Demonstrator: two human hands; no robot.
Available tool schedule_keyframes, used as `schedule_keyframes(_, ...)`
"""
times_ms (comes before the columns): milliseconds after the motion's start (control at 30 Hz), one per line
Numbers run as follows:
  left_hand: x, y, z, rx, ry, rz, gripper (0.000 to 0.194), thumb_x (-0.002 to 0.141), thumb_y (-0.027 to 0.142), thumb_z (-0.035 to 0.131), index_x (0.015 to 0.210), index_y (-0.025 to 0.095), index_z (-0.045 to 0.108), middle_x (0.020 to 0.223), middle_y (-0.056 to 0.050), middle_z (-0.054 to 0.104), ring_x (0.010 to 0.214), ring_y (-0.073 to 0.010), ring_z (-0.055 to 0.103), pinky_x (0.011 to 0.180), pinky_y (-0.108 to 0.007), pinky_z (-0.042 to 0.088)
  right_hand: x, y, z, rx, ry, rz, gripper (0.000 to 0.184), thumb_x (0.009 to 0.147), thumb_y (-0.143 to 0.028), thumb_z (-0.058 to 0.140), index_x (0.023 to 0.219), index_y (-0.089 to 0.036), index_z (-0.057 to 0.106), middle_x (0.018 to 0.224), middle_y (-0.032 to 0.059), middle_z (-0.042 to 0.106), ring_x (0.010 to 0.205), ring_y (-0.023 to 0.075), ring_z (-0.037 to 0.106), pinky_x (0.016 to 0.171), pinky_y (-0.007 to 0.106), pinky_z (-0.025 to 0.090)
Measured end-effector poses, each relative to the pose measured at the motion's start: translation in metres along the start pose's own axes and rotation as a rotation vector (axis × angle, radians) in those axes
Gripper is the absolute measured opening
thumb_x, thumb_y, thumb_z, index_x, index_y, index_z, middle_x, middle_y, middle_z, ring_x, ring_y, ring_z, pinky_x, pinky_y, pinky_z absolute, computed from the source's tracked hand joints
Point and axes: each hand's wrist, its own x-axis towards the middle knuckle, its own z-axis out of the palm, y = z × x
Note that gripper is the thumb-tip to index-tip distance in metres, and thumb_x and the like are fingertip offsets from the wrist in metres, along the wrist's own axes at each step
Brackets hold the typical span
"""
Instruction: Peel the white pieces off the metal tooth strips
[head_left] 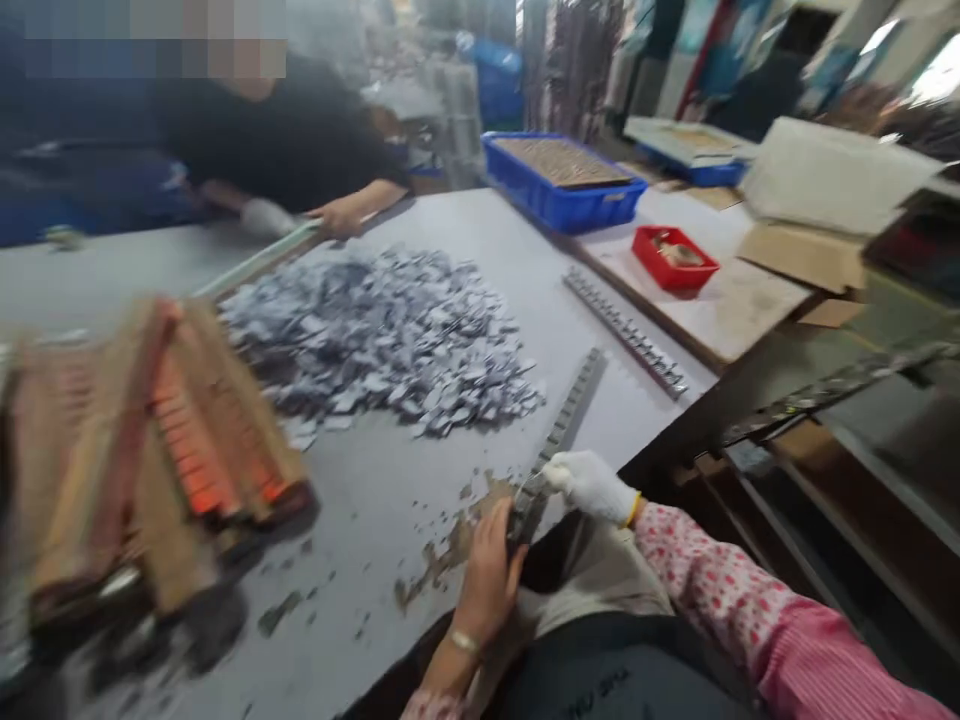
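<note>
A long, narrow grey strip (566, 415) with evenly spaced notches lies slantwise across the near table edge. Its near end is gripped by my left hand (487, 565), bare and wearing a bracelet, with fingers and thumb around it. Over the strip, just ahead of the left fingers, my right hand (592, 485) wears a white glove. Its fingertips are pinched together against the strip; anything small between them is hidden. Beyond, a wide heap of small grey-white pieces (390, 340) covers the table. Brownish crumbs (450, 550) are scattered left of my left hand.
Stacked wooden bars (157, 450) with orange-red segments stand at left. Another notched strip (626, 335) lies at right, near a red bin (675, 260) and a blue crate (562, 180). An open cardboard box (806, 250) is farther right. Across the table, a person (285, 150) holds a long bar.
</note>
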Motion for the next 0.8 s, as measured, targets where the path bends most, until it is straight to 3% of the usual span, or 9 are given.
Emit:
schedule_keyframes(133, 0.007, 0.024, 0.020, 0.130, -0.057, -0.124, 0.049, 0.086, 0.030, 0.037, 0.134, 0.025, 0.041, 0.130, -0.001, 0.056, 0.125, -0.0052, 0.052, 0.109, -0.026, 0.056, 0.015, 0.029, -0.015, -0.159, 0.026, -0.062, 0.039, 0.098, -0.040, 0.038, 0.072, -0.013, 0.050, 0.066, 0.0010, 0.050, 0.064, 0.0106, 0.043, 0.061, 0.026, 0.025)
schedule_keyframes(300, 0.010, 0.037, 0.034, 0.095, -0.095, -0.196, 0.048, 0.086, 0.031, 0.039, 0.133, 0.026, 0.043, 0.135, 0.004, 0.054, 0.127, -0.0033, 0.050, 0.113, -0.026, 0.055, 0.008, 0.034, -0.011, -0.670, 0.096, -0.131, 0.044, 0.100, -0.047, 0.030, 0.080, -0.019, 0.056, 0.075, 0.0019, 0.060, 0.067, 0.0160, 0.055, 0.059, 0.031, 0.020)
schedule_keyframes(400, 0.006, 0.046, 0.037, 0.018, -0.146, -0.272, 0.048, 0.086, 0.034, 0.036, 0.133, 0.027, 0.042, 0.138, 0.005, 0.051, 0.130, -0.0042, 0.047, 0.117, -0.029, 0.053, 0.005, 0.018, -0.011, -0.816, 0.047, -0.083, 0.044, 0.100, -0.045, 0.027, 0.085, -0.020, 0.061, 0.077, 0.0051, 0.063, 0.071, 0.0232, 0.061, 0.058, 0.032, 0.026)
schedule_keyframes(500, 0.001, 0.049, 0.039, -0.094, -0.208, -0.351, 0.050, 0.087, 0.036, 0.031, 0.136, 0.029, 0.038, 0.142, 0.005, 0.046, 0.136, -0.0059, 0.042, 0.124, -0.034, 0.047, 0.007, -0.001, -0.015, -0.855, -0.086, -0.032, 0.039, 0.097, -0.038, 0.033, 0.089, -0.018, 0.065, 0.080, 0.0094, 0.065, 0.077, 0.0294, 0.065, 0.061, 0.034, 0.039)
schedule_keyframes(567, 0.004, 0.042, 0.035, -0.188, -0.260, -0.338, 0.053, 0.086, 0.042, 0.034, 0.137, 0.029, 0.037, 0.144, 0.002, 0.044, 0.137, -0.0076, 0.041, 0.125, -0.036, 0.045, 0.011, -0.012, -0.017, -0.864, -0.192, 0.004, 0.033, 0.094, -0.032, 0.040, 0.091, -0.015, 0.068, 0.082, 0.0123, 0.066, 0.081, 0.0324, 0.065, 0.064, 0.038, 0.046)
schedule_keyframes(667, 0.025, 0.017, 0.019, -0.280, -0.361, -0.281, 0.055, 0.081, 0.053, 0.042, 0.131, 0.030, 0.045, 0.136, -0.001, 0.052, 0.125, -0.0070, 0.051, 0.113, -0.028, 0.053, 0.016, -0.023, -0.019, -0.879, -0.268, 0.044, 0.030, 0.092, -0.028, 0.044, 0.093, -0.013, 0.070, 0.083, 0.0148, 0.066, 0.083, 0.0343, 0.065, 0.067, 0.042, 0.049)
schedule_keyframes(733, 0.053, -0.004, 0.006, -0.185, -0.296, -0.331, 0.051, 0.081, 0.053, 0.044, 0.126, 0.030, 0.049, 0.127, -0.001, 0.057, 0.116, -0.0066, 0.055, 0.103, -0.025, 0.055, 0.018, -0.023, -0.019, -0.880, -0.263, 0.032, 0.034, 0.094, -0.032, 0.042, 0.093, -0.013, 0.071, 0.083, 0.0142, 0.067, 0.083, 0.0341, 0.065, 0.068, 0.043, 0.049)
schedule_keyframes(800, 0.087, -0.027, -0.001, 0.014, -0.141, -0.406, 0.046, 0.082, 0.047, 0.044, 0.124, 0.029, 0.050, 0.124, -0.002, 0.058, 0.115, -0.0088, 0.054, 0.103, -0.028, 0.053, 0.019, -0.017, -0.017, -0.880, -0.244, -0.010, 0.039, 0.096, -0.037, 0.038, 0.093, -0.014, 0.070, 0.084, 0.0132, 0.067, 0.082, 0.0342, 0.065, 0.068, 0.044, 0.049)
